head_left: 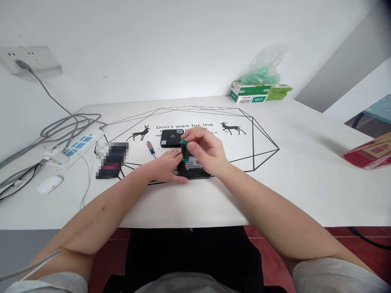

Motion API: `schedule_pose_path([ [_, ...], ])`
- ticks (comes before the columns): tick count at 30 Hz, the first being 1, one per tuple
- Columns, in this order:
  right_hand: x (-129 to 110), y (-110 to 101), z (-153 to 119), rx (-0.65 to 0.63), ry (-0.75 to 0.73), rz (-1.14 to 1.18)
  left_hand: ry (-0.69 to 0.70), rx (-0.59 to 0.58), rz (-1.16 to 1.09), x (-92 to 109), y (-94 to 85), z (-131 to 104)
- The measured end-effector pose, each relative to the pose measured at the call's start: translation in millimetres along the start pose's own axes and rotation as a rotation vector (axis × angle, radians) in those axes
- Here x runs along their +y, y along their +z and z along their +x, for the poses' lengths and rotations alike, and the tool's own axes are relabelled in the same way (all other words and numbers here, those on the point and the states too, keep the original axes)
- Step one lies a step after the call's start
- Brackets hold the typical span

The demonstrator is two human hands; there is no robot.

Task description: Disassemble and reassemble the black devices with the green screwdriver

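A black device with a white label [193, 163] lies on the printed white table [262, 195] in front of me. My left hand [168, 166] rests at its left edge, fingers apart, with the thumb along its near side. Above the device, my right hand [207, 149] grips a green and black screwdriver [185, 151] by its handle, held upright. The screwdriver's tip is hidden. Just behind lies a flat black cover [171, 138] with small stickers. A second screwdriver [150, 149] with a clear reddish handle is to the left of my left hand.
At the left are a power strip [80, 147], coiled grey cables, a white earbud case [50, 184] and a partly pixelated dark phone-like item [112, 160]. Green boxes [250, 88] with a plastic bag stand at the back right. A red package [369, 152] sits at the right edge.
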State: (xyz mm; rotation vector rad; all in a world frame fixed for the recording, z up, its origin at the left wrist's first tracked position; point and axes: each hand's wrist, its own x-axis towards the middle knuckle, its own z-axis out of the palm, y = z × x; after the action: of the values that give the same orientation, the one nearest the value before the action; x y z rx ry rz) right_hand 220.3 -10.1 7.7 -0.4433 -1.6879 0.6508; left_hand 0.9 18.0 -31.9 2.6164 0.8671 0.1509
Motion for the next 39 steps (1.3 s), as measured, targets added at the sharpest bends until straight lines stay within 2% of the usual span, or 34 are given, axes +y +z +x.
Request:
schedule_pose_path([
  [4,-2,6,-3,-0.005,0.091,0.064,-0.047,-0.018,-0.013,0,1.5,-1],
  [8,-4,6,-6,-0.06,0.115,0.098,0.003,0.011,-0.013,-1,1.5,0],
  [12,-2,1,-4,-0.092,0.048,-0.003,0.011,0.006,-0.002,0,-0.6,1],
  [17,3,-4,0,-0.006,-0.087,-0.215,0.02,0.01,0.002,1,-2.1,1],
  [24,3,-2,1,0.026,-0.146,-0.177,0.032,-0.003,0.012,-1,-1.9,2],
  [27,4,1,2,0.019,-0.1,-0.143,0.013,-0.011,-0.008,0,-2.1,0],
  [32,3,6,-3,0.008,0.091,-0.044,-0.037,-0.046,-0.015,1,-2.0,-1],
  [36,-1,5,-6,-0.051,0.112,0.018,-0.004,0.005,-0.012,0,-0.5,1],
  [39,-2,2,-5,-0.077,0.083,-0.019,0.028,0.015,-0.006,-1,0.1,2],
])
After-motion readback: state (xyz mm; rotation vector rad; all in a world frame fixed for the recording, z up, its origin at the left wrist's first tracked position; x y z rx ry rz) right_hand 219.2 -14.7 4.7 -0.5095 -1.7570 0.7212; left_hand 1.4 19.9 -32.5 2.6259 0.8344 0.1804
